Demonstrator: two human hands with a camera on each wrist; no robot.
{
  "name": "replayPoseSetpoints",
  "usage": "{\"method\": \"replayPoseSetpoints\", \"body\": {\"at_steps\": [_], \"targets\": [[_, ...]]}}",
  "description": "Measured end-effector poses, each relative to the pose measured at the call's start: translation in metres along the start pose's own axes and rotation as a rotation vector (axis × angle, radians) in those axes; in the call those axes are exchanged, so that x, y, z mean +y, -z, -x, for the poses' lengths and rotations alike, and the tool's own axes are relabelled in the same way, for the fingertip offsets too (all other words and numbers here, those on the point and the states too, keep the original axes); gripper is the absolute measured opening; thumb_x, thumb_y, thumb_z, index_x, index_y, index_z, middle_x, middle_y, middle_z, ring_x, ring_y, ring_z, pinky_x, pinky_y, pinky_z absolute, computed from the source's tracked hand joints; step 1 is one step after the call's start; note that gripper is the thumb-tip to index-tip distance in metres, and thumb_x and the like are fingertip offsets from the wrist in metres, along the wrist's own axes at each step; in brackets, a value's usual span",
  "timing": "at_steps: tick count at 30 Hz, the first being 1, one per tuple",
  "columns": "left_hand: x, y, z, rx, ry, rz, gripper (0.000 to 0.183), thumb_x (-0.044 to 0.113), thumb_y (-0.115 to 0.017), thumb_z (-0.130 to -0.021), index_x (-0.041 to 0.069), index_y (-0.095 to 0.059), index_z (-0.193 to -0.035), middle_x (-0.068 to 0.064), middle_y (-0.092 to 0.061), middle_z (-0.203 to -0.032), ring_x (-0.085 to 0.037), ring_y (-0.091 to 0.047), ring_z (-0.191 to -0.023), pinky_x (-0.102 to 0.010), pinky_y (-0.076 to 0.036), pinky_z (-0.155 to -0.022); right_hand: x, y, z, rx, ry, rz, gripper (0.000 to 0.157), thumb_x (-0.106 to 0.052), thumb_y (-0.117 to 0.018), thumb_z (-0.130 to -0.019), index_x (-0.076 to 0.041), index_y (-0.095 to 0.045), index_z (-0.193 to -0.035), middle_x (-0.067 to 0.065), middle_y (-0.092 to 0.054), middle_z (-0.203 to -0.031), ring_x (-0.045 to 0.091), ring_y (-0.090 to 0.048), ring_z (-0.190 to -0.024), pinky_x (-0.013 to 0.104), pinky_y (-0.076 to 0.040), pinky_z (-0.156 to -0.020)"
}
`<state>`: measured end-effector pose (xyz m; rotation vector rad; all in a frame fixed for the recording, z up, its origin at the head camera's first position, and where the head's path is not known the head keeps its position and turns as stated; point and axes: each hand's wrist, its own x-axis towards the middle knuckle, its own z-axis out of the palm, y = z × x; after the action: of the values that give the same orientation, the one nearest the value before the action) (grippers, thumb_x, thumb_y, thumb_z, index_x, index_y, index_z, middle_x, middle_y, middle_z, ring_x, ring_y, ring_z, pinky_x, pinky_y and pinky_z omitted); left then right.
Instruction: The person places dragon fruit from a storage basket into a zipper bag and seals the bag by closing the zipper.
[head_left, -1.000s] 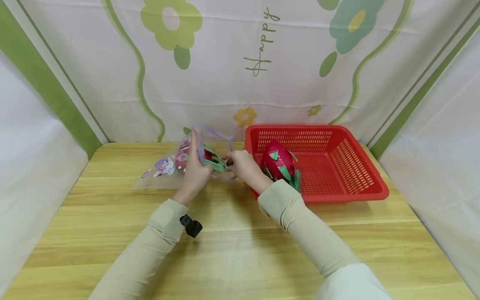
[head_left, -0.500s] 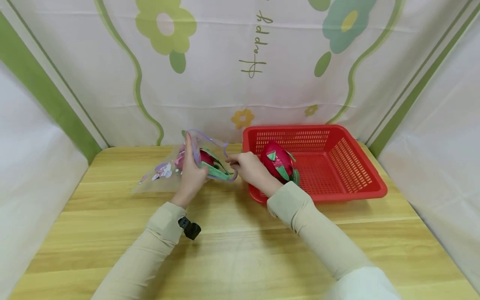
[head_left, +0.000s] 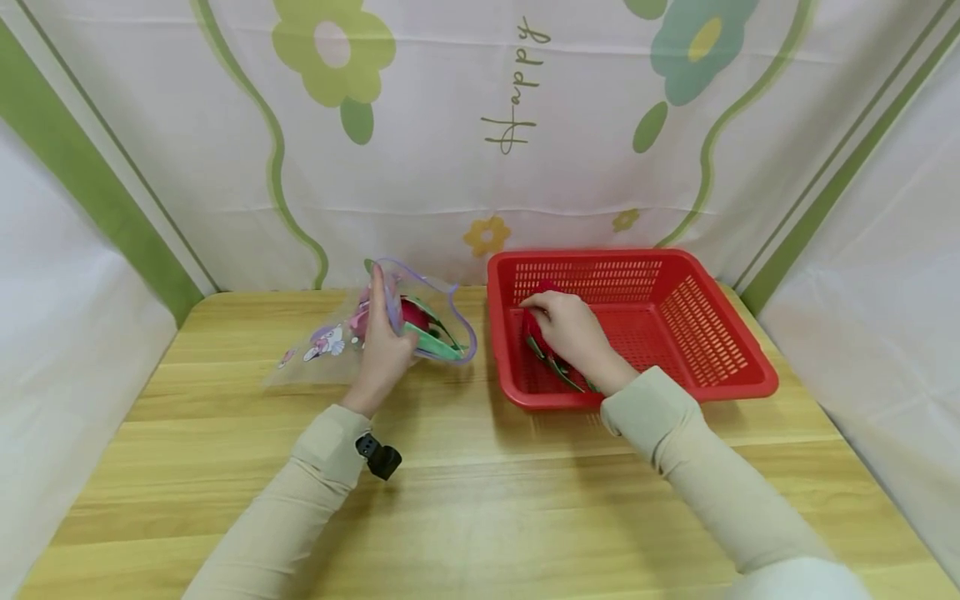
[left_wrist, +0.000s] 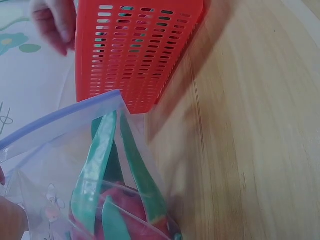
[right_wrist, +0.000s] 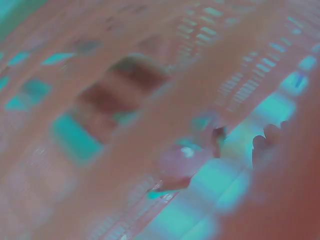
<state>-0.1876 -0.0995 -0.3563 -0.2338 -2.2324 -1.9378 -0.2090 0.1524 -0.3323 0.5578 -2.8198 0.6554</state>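
Note:
In the head view, my left hand (head_left: 384, 354) holds the mouth of a clear zip bag (head_left: 321, 367) with a lilac edge and cartoon prints. Inside it lies a red dragon fruit (head_left: 415, 315), its long green leaves pointing toward the opening; the left wrist view shows those leaves (left_wrist: 102, 170) closely. Over a second dragon fruit (head_left: 531, 327), at the left end of the red basket (head_left: 727, 333), hovers my right hand (head_left: 573, 333), fingers loosely bent and covering most of the fruit. The left wrist view has these fingers (left_wrist: 52, 30) above the basket edge. The right wrist view is blurred.
The slotted basket stands right of the bag, near the back of the wooden table (head_left: 465, 500). Behind it hangs a white curtain (head_left: 420, 167) with printed flowers. A black strap piece (head_left: 381, 457) sits at my left wrist.
My right hand has let go of the leaves at the bag mouth and moved right, over the fruit in the basket. My left hand stays at the bag.

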Motion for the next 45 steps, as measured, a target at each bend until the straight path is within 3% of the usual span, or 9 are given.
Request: {"method": "replayPoseSetpoints", "body": {"at_steps": [3,8,12,17,22,26,29,36,45], "targets": [[0.0,0.0,0.0,0.001,-0.006,-0.002,0.106,-0.021,-0.04,-0.072,0.024,0.011,-0.154,0.0,0.002,-0.163,-0.009,-0.004,-0.149,-0.026,-0.035,-0.113,0.011,0.004,0.006,-0.008,-0.039,0.032,0.022,-0.008,-0.057,-0.093,-0.005,-0.071,-0.11,0.014,-0.07,-0.112,0.03,-0.066,-0.101,0.044,-0.055,-0.084],[-0.001,0.0,0.0,-0.007,-0.009,0.014,0.107,-0.021,-0.041,-0.071,0.023,0.011,-0.154,0.001,0.005,-0.163,-0.009,-0.002,-0.149,-0.034,-0.018,-0.122,0.021,0.003,0.012,-0.025,-0.081,0.062,0.024,-0.01,-0.058,-0.093,-0.005,-0.07,-0.113,0.015,-0.069,-0.112,0.028,-0.067,-0.092,0.042,-0.057,-0.073],[-0.002,0.001,-0.001,-0.006,-0.001,-0.007,0.107,-0.02,-0.042,-0.072,0.024,0.011,-0.154,0.002,0.006,-0.163,-0.009,-0.002,-0.149,-0.033,-0.018,-0.121,0.026,0.001,0.014,-0.033,-0.092,0.102,0.026,-0.012,-0.06,-0.092,-0.004,-0.068,-0.116,0.017,-0.066,-0.112,0.029,-0.066,-0.089,0.043,-0.057,-0.07],[-0.002,0.002,0.0,-0.001,0.006,-0.033,0.106,-0.018,-0.042,-0.073,0.027,0.011,-0.153,0.006,0.006,-0.162,-0.009,-0.001,-0.149,-0.038,-0.026,-0.119,0.03,-0.005,0.014,-0.06,-0.099,0.166,0.041,-0.016,-0.063,-0.091,0.002,-0.056,-0.127,0.025,-0.058,-0.119,0.037,-0.061,-0.102,0.05,-0.053,-0.089],[-0.001,0.003,0.001,0.0,0.029,-0.072,0.105,-0.016,-0.044,-0.075,0.027,0.011,-0.153,0.01,0.008,-0.161,-0.008,-0.001,-0.149,-0.027,-0.047,-0.093,0.032,-0.01,0.014,-0.082,-0.122,0.184,0.059,-0.021,-0.065,-0.09,0.008,-0.042,-0.135,0.028,-0.053,-0.125,0.04,-0.055,-0.111,0.052,-0.048,-0.097],[0.006,0.005,0.002,-0.009,0.071,-0.087,0.104,-0.016,-0.045,-0.075,0.023,0.011,-0.154,0.007,0.009,-0.162,-0.011,0.001,-0.149,-0.03,-0.046,-0.098,0.033,-0.013,0.015,-0.072,-0.123,0.177,0.063,-0.022,-0.067,-0.089,0.013,-0.038,-0.134,0.029,-0.053,-0.123,0.04,-0.055,-0.109,0.05,-0.05,-0.094],[0.018,0.004,0.006,-0.017,0.091,-0.079,0.101,-0.016,-0.043,-0.075,0.018,0.011,-0.154,0.004,0.01,-0.162,-0.015,0.002,-0.15,-0.039,-0.029,-0.118,0.033,-0.015,0.016,-0.078,-0.116,0.173,0.061,-0.022,-0.067,-0.089,0.012,-0.04,-0.131,0.028,-0.051,-0.125,0.04,-0.052,-0.111,0.05,-0.052,-0.092],[0.031,0.003,0.011,-0.026,0.09,-0.062,0.1,-0.016,-0.042,-0.075,0.015,0.011,-0.154,0.001,0.01,-0.162,-0.016,0.001,-0.15,-0.04,-0.022,-0.121,0.038,-0.018,0.019,-0.075,-0.052,0.213,0.062,-0.024,-0.069,-0.087,0.011,-0.04,-0.129,0.029,-0.045,-0.13,0.041,-0.047,-0.115,0.051,-0.055,-0.084],[-0.003,0.004,0.0,-0.006,0.04,-0.083,0.104,-0.016,-0.043,-0.074,0.025,0.011,-0.154,0.008,0.009,-0.162,-0.012,0.001,-0.15,-0.034,-0.032,-0.115,0.044,-0.015,0.021,-0.158,-0.076,0.246,0.076,-0.026,-0.07,-0.086,0.012,-0.031,-0.139,0.03,-0.037,-0.139,0.044,-0.041,-0.125,0.053,-0.053,-0.09]]}}
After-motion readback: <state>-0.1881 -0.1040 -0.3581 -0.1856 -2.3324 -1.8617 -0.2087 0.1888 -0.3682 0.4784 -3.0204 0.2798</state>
